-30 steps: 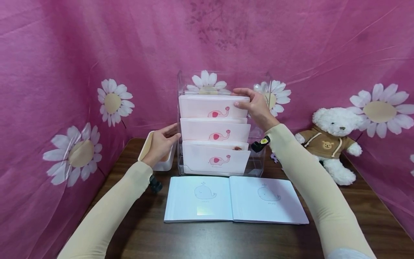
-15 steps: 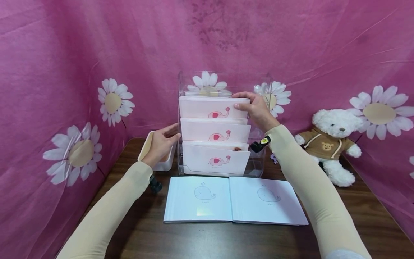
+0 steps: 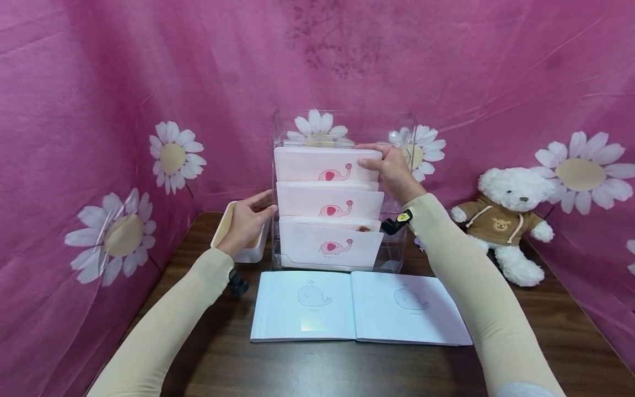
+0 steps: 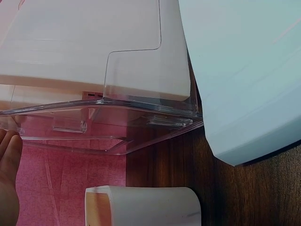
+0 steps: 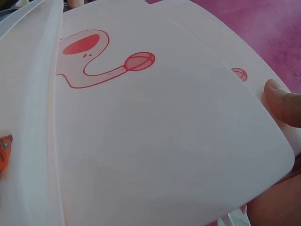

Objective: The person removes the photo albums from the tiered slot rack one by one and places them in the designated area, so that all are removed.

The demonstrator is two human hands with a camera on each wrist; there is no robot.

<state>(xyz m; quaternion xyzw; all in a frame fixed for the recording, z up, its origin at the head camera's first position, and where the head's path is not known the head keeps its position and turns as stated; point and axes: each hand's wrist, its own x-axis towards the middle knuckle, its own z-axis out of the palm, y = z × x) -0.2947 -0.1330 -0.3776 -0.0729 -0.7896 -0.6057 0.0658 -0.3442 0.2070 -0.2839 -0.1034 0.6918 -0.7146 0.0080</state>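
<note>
A clear tiered rack [image 3: 392, 258] stands upright, with white booklets in its stacked tiers, each bearing a red elephant drawing. My right hand [image 3: 397, 171] pinches the right upper corner of the top booklet [image 3: 302, 162], thumb in front and fingers behind. Below it sit the middle booklet [image 3: 300, 199] and the lowest booklet [image 3: 302, 248]. At the rack's left side my left hand [image 3: 245, 221] reaches with fairly straight fingers [image 4: 10, 155] that touch or nearly touch its edge. In front of the rack lies an open booklet [image 3: 334, 325] with whale drawings.
A white open-topped box [image 3: 253, 255] stands beside the rack, partly behind the left hand. A white teddy bear [image 3: 511, 220] in a brown hoodie sits at the right. Pink flowered cloth [image 3: 238, 82] hangs behind the wooden table [image 3: 317, 372].
My right index finger has come down slightly behind the top booklet's edge; the hand keeps its pinch there. The left hand and the booklets look unmoved.
</note>
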